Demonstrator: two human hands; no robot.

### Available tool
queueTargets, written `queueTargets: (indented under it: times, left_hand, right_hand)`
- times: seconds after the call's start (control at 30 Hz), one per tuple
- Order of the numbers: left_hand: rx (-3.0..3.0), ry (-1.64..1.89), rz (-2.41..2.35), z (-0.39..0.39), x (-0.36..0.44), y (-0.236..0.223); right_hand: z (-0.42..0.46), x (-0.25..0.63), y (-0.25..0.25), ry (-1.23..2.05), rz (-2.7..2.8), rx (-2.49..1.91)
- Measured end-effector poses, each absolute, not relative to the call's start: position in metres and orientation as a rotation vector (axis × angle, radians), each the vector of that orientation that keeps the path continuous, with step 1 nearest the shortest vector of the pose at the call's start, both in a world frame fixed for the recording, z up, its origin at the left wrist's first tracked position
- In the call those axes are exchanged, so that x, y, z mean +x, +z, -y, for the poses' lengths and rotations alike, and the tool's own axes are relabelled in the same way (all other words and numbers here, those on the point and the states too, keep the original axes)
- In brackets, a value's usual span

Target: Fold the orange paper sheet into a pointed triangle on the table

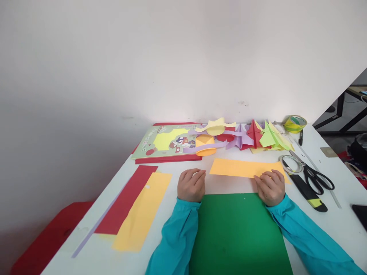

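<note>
My right hand [271, 187] pinches the lower edge of an orange paper strip [232, 168] near its right end. The strip is held lengthwise beyond the far edge of a green sheet [237, 236]. My left hand [192, 185] is closed, thumb and fingertips together, just left of the strip and apart from it. Anything small inside that pinch is hidden from me. Both wrists, in teal sleeves, rest by the green sheet's far corners. Further left lie a red paper strip [126, 202] and another orange paper strip [146, 210], partly overlapping.
Black scissors [312, 175], a tape roll [291, 164] and a box cutter [308, 193] lie at right. Folded paper shapes [258, 135] and looped paper pieces [215, 128] line the wall. A printed pad [149, 147] sits back left; yellow tape [295, 123] stands back right.
</note>
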State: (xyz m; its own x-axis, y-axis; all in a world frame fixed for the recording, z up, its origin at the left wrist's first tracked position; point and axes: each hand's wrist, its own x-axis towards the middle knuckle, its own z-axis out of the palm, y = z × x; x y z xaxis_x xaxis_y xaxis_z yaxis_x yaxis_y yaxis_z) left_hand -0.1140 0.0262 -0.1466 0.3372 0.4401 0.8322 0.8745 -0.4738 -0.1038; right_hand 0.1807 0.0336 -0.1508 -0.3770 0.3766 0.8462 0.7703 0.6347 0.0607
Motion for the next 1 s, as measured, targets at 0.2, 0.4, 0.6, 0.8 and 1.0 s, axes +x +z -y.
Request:
queueTargets:
  times: [0.2, 0.4, 0.6, 0.8, 1.0]
  left_hand:
    - [-1.964, -1.134, 1.117, -0.021, -0.105, -0.140]
    - [-2.189, -1.176, 0.994, -0.005, -0.047, -0.145]
    - [-2.283, -1.153, 0.965, -0.004, -0.028, -0.156]
    - [-2.327, -1.151, 0.966, -0.004, -0.025, -0.156]
    - [-2.316, -1.173, 0.945, -0.008, -0.032, -0.156]
  right_hand:
    - [-0.038, 0.183, -0.153, -0.566, 1.988, -0.914]
    - [-0.027, 0.161, -0.156, -0.504, 2.055, -0.788]
    - [-0.018, 0.151, -0.158, -0.457, 2.091, -0.711]
    - [-0.018, 0.151, -0.165, -0.424, 2.137, -0.692]
    - [-0.021, 0.153, -0.162, -0.448, 2.105, -0.732]
